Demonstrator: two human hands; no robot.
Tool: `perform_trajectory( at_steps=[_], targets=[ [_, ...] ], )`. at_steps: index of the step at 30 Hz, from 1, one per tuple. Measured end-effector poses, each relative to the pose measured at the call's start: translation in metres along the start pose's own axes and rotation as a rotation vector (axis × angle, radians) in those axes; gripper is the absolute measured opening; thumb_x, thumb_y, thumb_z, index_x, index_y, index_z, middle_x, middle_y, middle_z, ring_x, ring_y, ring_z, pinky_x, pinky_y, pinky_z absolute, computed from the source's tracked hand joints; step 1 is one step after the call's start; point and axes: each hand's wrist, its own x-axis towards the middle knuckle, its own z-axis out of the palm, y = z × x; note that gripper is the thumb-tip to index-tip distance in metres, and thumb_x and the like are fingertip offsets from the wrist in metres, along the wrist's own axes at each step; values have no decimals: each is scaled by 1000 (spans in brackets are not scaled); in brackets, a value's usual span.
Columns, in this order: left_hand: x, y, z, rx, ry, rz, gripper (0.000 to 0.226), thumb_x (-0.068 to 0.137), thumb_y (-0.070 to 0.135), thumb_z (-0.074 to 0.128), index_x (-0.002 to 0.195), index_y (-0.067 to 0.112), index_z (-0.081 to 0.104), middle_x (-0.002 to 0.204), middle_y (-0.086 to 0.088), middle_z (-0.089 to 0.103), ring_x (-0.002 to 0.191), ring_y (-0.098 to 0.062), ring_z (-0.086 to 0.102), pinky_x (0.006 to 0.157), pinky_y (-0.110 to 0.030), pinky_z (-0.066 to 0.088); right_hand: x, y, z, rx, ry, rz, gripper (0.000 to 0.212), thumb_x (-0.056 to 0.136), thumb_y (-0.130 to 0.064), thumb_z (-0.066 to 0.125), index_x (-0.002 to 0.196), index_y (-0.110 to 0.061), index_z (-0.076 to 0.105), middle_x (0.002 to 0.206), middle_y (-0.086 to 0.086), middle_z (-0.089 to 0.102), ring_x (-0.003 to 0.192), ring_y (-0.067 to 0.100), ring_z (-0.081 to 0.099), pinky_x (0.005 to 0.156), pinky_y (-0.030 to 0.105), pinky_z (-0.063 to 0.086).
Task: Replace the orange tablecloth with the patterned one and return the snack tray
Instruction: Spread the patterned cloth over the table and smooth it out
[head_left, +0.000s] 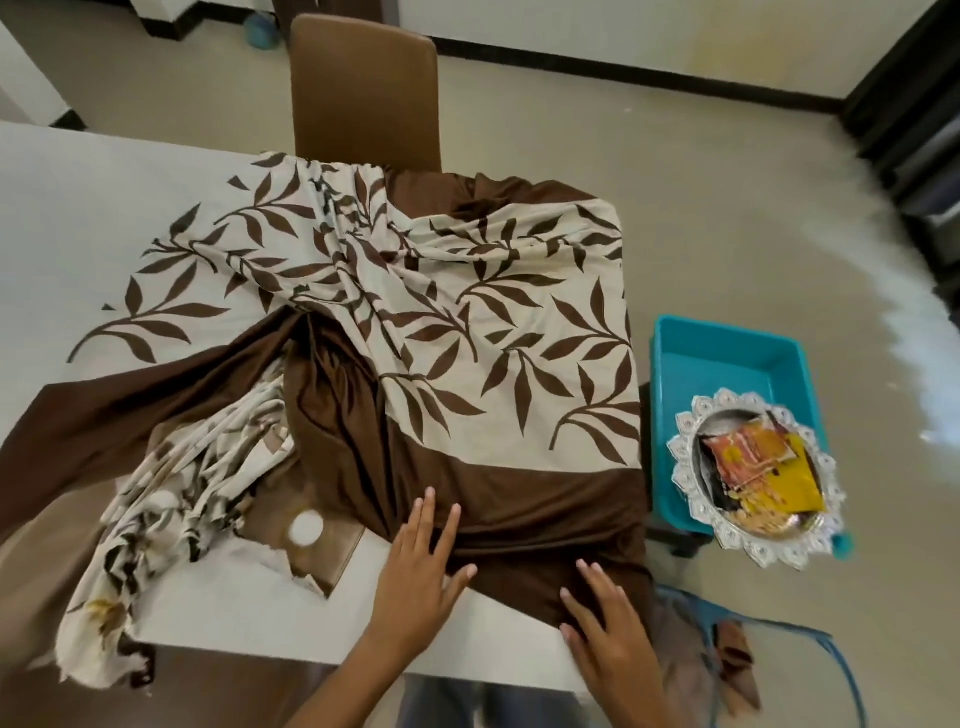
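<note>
White table (78, 208), patterned tablecloth (519, 322) bunched lengthwise, left hand (415, 577) and right hand (608, 629) flat, fingers spread, atop.

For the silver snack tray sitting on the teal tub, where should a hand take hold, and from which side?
Probably at the scalloped rim of the silver snack tray, both hands on opposite edges, fingers under it. It overhangs the teal tub, leaving the underside free.

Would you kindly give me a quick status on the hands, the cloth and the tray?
Left hand and right hand flat, open, on brown-bordered leaf-patterned tablecloth. Cloth bunched, half spread. Silver scalloped snack tray waits on teal plastic tub.
</note>
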Motion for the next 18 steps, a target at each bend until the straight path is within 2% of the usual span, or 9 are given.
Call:
perform_trajectory(
  at_steps=[3,6,8,10,11,13,15,16,18],
  targets=[
    [-7,11,-2,63,77,92,64,95,53,28,150,20,23,158,-9,12,145,-27,9,116,-39,9,-18,-2,-4,16,34,-70,50,100,-40,32,104,-13,74,124,13,62,121,25,53,103,30,39],
    [-20,20,11,118,21,339,57,96,52,31,147,26,32,157,-5,22,144,-23,18,111,-38,18,-35,-3,-13,56,59,-128,42,98,-37,40,94,-17,76,112,2,70,101,17,67,79,27,57],
    [-34,24,24,177,-36,419,56,95,55,33,143,29,40,155,-4,27,143,-23,24,109,-37,21,-38,-3,-22,115,80,-84,39,97,-38,43,89,-20,76,97,-6,73,81,9,70,65,17,54],
    [-51,25,38,206,-69,452,55,95,56,33,143,30,40,154,-4,29,142,-21,25,108,-35,22,-31,-5,-30,154,106,1,37,97,-39,44,89,-21,75,87,-8,72,72,6,68,61,15,51],
    [-59,24,43,204,-82,466,55,95,57,33,143,30,39,154,-4,30,141,-20,26,107,-35,23,-27,-6,-32,158,105,14,34,96,-37,46,92,-20,75,92,-5,72,77,8,69,68,17,52],
    [-71,24,48,221,-76,497,57,94,56,37,144,29,38,152,-5,33,140,-20,31,107,-35,23,-21,-4,-27,103,23,13,31,93,-34,49,107,-17,71,117,4,67,109,20,64,92,31,50],
    [-81,26,49,251,-48,516,58,92,57,39,142,30,41,150,-3,37,137,-18,36,108,-34,22,-19,-3,-20,27,-136,46,42,94,-39,48,131,-20,57,145,7,44,135,28,38,107,46,35],
    [-86,28,49,243,-28,520,57,91,58,41,140,30,45,148,-1,40,135,-16,39,109,-33,25,-23,-3,-17,-18,-172,43,47,94,-43,44,136,-22,50,149,6,37,138,29,32,107,48,32],
    [-93,32,45,186,8,510,52,87,58,51,130,30,57,139,3,52,125,-13,52,103,-26,39,-33,-6,-15,-65,-194,31,53,95,-51,31,132,-22,55,143,8,47,131,30,45,100,48,42]
  ],
)
